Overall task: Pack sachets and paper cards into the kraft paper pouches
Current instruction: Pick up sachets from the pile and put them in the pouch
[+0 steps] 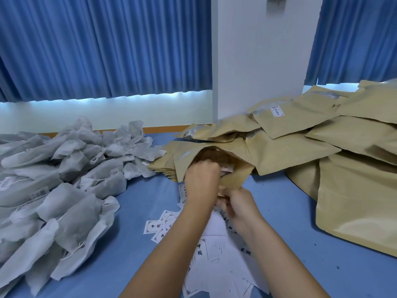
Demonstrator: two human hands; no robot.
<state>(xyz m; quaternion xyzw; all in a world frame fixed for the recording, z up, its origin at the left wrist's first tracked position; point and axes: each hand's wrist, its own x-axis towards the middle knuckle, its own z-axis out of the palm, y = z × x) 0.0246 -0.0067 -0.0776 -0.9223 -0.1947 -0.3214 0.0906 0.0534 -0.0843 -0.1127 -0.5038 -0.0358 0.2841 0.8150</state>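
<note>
I am feeding a card [226, 168] into the open pouch [234, 177] with my curled left hand [202, 175], my right hand [237, 204] pinching its lip, while many sachets [64, 179] are lying unpacked.

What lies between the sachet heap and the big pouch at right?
Head view: scattered paper cards on blue cloth, under the left hand and right hand.

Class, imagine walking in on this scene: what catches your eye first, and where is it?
Both hands meet at the centre: the left hand at the mouth of an open kraft pouch, the right hand pinching its edge. A heap of grey sachets fills the left, a pile of pouches the right.
</note>
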